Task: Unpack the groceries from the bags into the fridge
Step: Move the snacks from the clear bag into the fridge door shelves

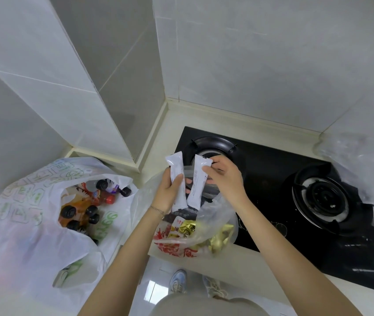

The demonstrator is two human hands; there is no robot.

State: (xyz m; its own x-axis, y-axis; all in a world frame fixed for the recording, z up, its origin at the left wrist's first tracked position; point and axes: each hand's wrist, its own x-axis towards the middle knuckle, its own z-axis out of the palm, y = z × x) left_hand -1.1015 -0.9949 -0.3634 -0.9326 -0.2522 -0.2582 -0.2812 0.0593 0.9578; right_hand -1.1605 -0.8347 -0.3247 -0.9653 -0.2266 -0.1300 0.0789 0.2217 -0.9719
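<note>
My left hand (169, 194) grips a long white sachet (176, 172), held upright above a clear plastic bag (213, 226) of snacks in gold and red wrappers. My right hand (223, 176) pinches a second white sachet (198, 181) right beside the first one. A white printed bag (33, 215) lies open at the left on the counter, with several black-capped bottles (83, 213) of orange and red drink inside. The fridge is not in view.
A black two-burner gas hob (295, 213) fills the counter to the right, partly under the clear bag. A crumpled clear plastic bag (364, 165) sits at the far right. Tiled walls and a boxed column close off the back. Floor and shoes show below the counter edge.
</note>
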